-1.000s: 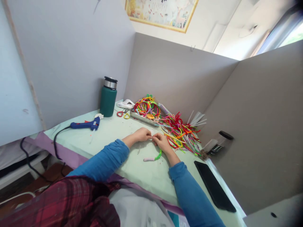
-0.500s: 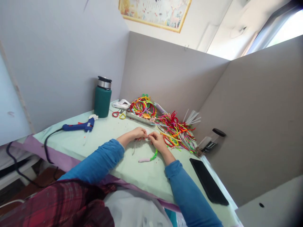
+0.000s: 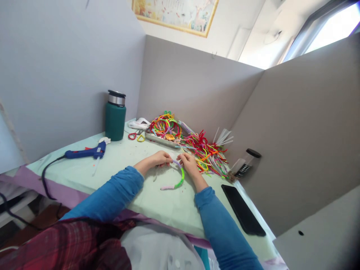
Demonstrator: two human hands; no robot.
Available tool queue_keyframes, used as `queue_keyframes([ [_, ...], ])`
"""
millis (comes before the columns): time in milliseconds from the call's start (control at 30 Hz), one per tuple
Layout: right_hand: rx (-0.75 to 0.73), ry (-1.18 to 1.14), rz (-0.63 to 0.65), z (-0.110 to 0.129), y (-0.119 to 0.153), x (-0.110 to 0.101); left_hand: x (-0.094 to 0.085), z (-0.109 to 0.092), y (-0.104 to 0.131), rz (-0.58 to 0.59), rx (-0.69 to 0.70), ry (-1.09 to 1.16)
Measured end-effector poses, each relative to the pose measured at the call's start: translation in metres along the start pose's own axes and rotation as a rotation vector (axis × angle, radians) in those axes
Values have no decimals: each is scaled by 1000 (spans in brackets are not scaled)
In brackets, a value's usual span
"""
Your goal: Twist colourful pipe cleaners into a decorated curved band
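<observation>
A curved band wrapped in fuzzy pipe cleaner (image 3: 181,179), coloured purple, green and pink, forms an open C over the table. My left hand (image 3: 161,159) pinches its purple upper end. Close by on the right, my right hand (image 3: 189,164) has its fingers drawn together beside the purple stretch; whether anything small sits between the fingertips is hidden. A thin greyish strand (image 3: 155,174) shows below my left hand. The pink end of the band lies free toward me.
Behind my hands are a tray (image 3: 159,140) of colourful rings and a heap of pipe cleaners (image 3: 206,148). To the left stand a green bottle (image 3: 115,122), scissors (image 3: 136,137) and a blue glue gun (image 3: 86,152) with its cord. A black phone (image 3: 243,210) lies right, near a clear container (image 3: 247,165).
My fingertips have moved slightly apart, and the band's purple upper part now shows between them. The whole view has shifted a little, so things appear farther left.
</observation>
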State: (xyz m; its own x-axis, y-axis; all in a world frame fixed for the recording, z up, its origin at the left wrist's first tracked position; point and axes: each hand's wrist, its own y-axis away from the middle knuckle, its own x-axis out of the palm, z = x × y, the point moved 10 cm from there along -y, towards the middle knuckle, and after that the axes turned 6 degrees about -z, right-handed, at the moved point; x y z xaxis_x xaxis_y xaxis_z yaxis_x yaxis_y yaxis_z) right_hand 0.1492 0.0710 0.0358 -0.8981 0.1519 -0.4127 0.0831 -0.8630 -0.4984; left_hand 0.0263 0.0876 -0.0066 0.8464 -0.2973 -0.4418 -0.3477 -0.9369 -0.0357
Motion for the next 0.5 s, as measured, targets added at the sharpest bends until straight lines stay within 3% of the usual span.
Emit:
queue_keyframes([
  [100, 18, 117, -225, -11, -7, -38, 0, 0, 0, 4, -9, 0],
  [233, 14, 522, -436, -18, -6, -85, -1, 0, 1, 8, -9, 9],
  [367, 93, 857, -389, -29, -4, -103, -1, 0, -1, 5, 11, 55],
  [500, 186, 1025, -249, -43, -3, -99, -2, 2, -5, -36, -8, 62],
])
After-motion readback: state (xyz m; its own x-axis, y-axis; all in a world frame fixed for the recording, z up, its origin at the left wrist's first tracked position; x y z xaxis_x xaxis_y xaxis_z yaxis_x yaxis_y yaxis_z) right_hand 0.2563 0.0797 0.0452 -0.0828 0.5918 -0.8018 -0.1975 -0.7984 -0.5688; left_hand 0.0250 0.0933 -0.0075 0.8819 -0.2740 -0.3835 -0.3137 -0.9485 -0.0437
